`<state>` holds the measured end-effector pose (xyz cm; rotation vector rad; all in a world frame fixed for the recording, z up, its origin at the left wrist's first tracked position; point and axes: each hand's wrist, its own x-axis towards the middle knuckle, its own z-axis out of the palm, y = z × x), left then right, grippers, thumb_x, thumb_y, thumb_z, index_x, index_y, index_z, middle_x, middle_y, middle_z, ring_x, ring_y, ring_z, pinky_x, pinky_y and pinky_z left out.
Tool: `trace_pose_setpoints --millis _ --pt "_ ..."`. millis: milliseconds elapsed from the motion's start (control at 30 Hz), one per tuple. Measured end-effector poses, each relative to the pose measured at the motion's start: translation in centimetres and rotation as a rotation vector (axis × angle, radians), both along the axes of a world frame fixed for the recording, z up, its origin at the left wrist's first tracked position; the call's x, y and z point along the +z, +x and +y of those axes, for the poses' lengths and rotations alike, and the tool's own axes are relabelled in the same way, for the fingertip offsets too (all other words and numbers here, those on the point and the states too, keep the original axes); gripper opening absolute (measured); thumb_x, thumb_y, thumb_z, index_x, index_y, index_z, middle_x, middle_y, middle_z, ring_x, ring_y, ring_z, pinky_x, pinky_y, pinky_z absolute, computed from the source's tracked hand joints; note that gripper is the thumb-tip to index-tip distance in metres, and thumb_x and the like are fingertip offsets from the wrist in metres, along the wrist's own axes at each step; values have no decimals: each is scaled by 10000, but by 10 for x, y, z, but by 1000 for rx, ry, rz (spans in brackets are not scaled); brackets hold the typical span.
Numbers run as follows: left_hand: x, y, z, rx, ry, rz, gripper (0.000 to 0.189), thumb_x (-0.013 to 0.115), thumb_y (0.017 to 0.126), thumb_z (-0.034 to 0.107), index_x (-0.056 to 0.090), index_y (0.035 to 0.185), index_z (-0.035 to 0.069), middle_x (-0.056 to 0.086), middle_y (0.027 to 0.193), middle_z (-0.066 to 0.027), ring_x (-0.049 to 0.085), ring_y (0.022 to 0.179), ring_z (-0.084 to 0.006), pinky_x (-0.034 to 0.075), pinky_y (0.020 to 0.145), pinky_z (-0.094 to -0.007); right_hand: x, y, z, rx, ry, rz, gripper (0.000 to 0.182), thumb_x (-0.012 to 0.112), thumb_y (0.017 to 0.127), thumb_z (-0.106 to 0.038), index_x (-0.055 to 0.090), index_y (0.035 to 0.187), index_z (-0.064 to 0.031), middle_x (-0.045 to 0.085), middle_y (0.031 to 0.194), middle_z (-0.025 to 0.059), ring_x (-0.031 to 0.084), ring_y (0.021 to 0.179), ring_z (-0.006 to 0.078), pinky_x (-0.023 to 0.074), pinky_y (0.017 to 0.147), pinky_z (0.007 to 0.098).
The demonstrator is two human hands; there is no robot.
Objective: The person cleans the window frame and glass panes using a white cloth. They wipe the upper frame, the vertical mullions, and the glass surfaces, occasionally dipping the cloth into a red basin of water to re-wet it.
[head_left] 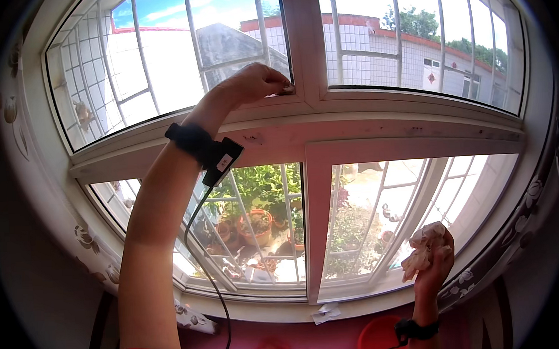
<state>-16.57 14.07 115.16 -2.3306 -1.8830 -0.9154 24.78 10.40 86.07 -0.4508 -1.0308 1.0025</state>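
Note:
My left hand (256,83) reaches up to the lower right corner of the upper left window pane (169,62). Its fingertips pinch a small, dirty-looking wad (287,89) against that corner, beside the white window frame (305,69); whether it is paper or cloth I cannot tell. Lower down on the right, my right hand (438,265) grips a crumpled bunch of whitish tissue or thin cloth (424,250). It is held up in front of the lower right sliding window (358,227). Both wrists wear black straps.
A black cable (209,273) hangs from the device (223,162) on my left wrist. White folded paper (326,313) lies at the sill, and a red basin (378,335) stands below. Flowered curtains (515,238) hang at both sides. Metal bars (398,35) stand outside the glass.

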Motion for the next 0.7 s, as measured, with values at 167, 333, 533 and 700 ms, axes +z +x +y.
trace_pose_setpoints --millis 167,333,533,700 --pt "-12 -9 -12 -192 -16 -427 378 667 856 324 657 1081 22 670 951 -57 606 898 -146 471 819 -281 0 -2 -5 -93 -96 13 366 496 892 -126 464 1214 45 551 1074 118 589 935 183 513 778 307" --pt "-18 -29 -31 -171 -28 -727 379 679 847 321 649 1059 8 653 943 -34 593 898 -120 473 791 -251 -2 -5 -5 -62 -108 16 354 496 888 -115 471 1201 47 562 1054 116 593 933 184 517 764 310" --pt "-11 -32 -29 67 85 -488 276 653 848 237 664 991 1 652 814 -47 580 723 -103 477 696 -252 -6 -10 -3 -33 -99 -41 327 498 891 -111 490 1174 52 574 1017 102 595 893 166 511 749 293" --pt "-7 -30 -27 341 199 -195 137 679 765 145 703 800 15 646 637 -61 604 587 -117 497 576 -279 -5 -9 -5 -45 -90 -38 315 498 893 -110 496 1161 54 577 998 95 590 871 155 502 759 282"
